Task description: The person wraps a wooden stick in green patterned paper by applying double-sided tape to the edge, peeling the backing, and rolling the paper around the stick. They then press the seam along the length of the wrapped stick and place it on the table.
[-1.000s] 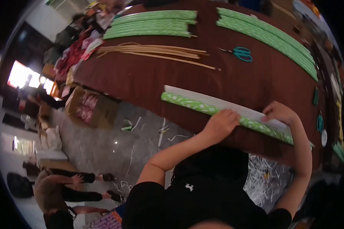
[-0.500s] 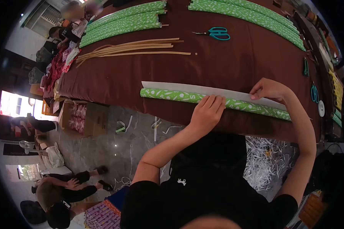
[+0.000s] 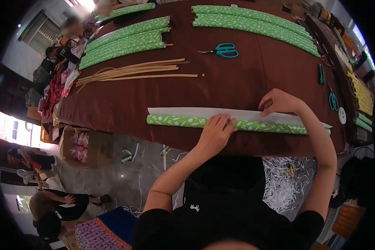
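while the left hand [image 3: 215, 135] seems to steady the green roll [image 3: 175, 121], the right hand [image 3: 281, 102] is at its white flap [image 3: 183, 111]

since the roll lies along the near edge of the brown table [image 3: 237, 85], both hands reach it easily, i guess. left fingers sit close together over the top, probably so it won't unroll; can't tell if they're gripping. right thumb and fingertips are curled narrow, can't tell if they pinch the paper. past that: tan strips [image 3: 150, 77], teal scissors [image 3: 226, 51], more green rolls [image 3: 254, 27].
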The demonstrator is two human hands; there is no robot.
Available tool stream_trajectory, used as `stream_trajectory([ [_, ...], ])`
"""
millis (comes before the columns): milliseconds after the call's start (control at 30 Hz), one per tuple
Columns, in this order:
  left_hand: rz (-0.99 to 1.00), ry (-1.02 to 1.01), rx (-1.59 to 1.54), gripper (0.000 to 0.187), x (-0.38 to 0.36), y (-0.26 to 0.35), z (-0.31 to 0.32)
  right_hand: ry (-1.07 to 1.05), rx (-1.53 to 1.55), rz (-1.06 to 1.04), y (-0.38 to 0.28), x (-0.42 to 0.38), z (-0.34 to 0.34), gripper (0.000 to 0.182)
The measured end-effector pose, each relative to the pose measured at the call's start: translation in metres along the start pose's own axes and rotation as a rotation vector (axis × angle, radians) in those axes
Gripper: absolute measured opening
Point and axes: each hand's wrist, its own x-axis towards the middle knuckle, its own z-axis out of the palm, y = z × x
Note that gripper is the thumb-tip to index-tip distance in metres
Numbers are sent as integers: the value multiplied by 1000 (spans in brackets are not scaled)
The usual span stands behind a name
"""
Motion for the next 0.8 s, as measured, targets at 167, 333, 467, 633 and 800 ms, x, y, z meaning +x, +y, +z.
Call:
stream_trajectory([
  [167,1,40,37,30,-2,-2,2,-148,-110,-46,-8,20,-28,25],
  [333,15,9,47,31,-3,-3,3,347,-101,-326,-44,75,-24,23],
  [467,6,1,50,32,-6,-3,7,524,-323,-538,-100,131,17,21],
  [633,11,-14,47,33,-9,-5,13,660,-877,-528,-126,213,48,31],
  [800,-2,-22,85,32,-10,-5,14,624,-826,-503,-129,244,53,21],
])
